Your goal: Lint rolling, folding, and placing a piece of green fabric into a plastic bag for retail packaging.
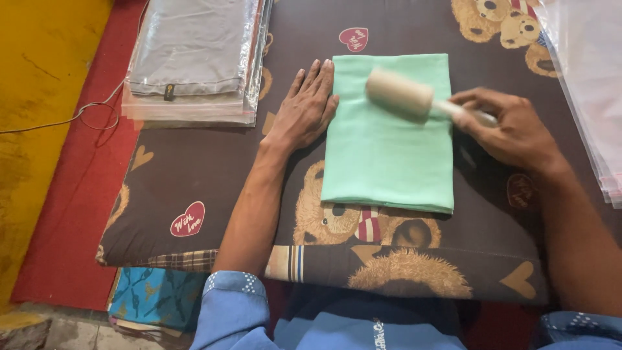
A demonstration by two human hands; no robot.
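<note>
A folded mint-green cloth (389,149) lies flat on a dark brown cushion (207,168) printed with bears and hearts. My left hand (306,107) rests flat, fingers together, on the cushion and touches the cloth's left edge. My right hand (512,126) grips the handle of a lint roller (400,94). The roller's pale cylinder sits on the upper part of the green cloth and looks blurred.
A stack of clear plastic bags holding grey folded garments (194,58) lies at the cushion's upper left. More clear bags (589,84) sit at the right edge. A red mat (71,214) and yellow floor (39,97) lie left, with a thin cord (84,113).
</note>
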